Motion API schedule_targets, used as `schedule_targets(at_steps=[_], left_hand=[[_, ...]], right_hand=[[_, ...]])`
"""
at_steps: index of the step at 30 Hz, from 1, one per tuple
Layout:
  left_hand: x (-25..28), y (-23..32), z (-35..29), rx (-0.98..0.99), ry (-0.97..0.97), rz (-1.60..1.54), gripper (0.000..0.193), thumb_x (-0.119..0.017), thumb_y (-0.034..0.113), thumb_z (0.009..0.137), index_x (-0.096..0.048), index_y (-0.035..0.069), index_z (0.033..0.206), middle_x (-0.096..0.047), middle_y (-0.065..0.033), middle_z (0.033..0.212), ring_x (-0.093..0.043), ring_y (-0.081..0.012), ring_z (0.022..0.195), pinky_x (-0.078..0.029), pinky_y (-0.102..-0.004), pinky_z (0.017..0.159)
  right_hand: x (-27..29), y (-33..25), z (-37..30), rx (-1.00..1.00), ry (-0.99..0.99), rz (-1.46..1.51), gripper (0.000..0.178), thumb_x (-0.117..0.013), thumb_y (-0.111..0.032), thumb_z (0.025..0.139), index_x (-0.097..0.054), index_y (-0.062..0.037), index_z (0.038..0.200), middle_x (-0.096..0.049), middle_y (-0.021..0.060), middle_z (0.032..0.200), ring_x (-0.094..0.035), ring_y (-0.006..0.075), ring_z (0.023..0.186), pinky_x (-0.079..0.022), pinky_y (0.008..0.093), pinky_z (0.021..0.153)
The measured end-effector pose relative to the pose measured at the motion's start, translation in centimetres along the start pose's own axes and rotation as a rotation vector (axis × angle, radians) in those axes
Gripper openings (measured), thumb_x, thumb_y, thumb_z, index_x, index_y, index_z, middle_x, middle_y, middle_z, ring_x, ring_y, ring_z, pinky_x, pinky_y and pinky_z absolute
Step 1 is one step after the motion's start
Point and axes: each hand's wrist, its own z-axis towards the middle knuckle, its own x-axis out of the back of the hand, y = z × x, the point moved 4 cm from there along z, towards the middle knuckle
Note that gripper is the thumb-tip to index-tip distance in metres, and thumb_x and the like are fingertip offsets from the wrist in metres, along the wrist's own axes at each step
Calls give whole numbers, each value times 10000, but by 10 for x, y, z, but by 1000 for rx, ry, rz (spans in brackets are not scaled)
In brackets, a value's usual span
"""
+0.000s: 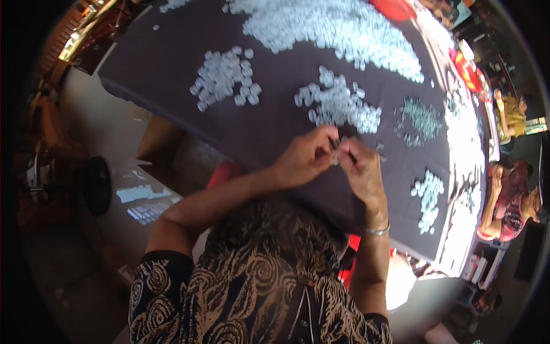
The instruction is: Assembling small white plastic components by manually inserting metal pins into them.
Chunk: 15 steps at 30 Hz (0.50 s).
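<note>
My left hand [309, 155] and my right hand [362, 169] meet fingertip to fingertip over the near side of the dark-covered table [281, 123]. Both are closed in a pinch around something small, mostly covered by the fingers and too small to name. Just beyond them lies a loose pile of small whitish translucent pieces [341, 106]. To the right of my right hand are a scatter of tiny greenish pieces [423, 120] and a narrow heap of pale pieces [428, 200].
A large spread of whitish pieces [326, 28] covers the table's far side, with another pile [225, 77] at left. A red object [395, 8] stands at the far edge. An open cardboard box [160, 140] sits below the left edge. Other people [513, 215] are at right.
</note>
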Motion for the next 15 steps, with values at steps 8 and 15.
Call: schedule_targets(at_steps=[8, 15], left_hand=[[0, 1, -12, -72, 79, -22, 366, -590, -42, 828, -438, 42, 1151, -570, -19, 781, -565, -71, 656, -466, -234, 577], [-4, -2, -8, -15, 106, 4, 371, -593, -29, 826, -405, 40, 1139, -581, -37, 788, -570, -85, 678, -458, -246, 592]], right_hand=[[-7, -14, -5, -10, 48, -12, 94, -632, -23, 813, -556, 5, 764, -555, 135, 694, -560, 296, 607, -432, 353, 553], [-8, -15, -5, -70, 120, -38, 153, -645, -45, 816, -532, 12, 730, -560, 154, 685, -571, 314, 601, -437, 358, 544]])
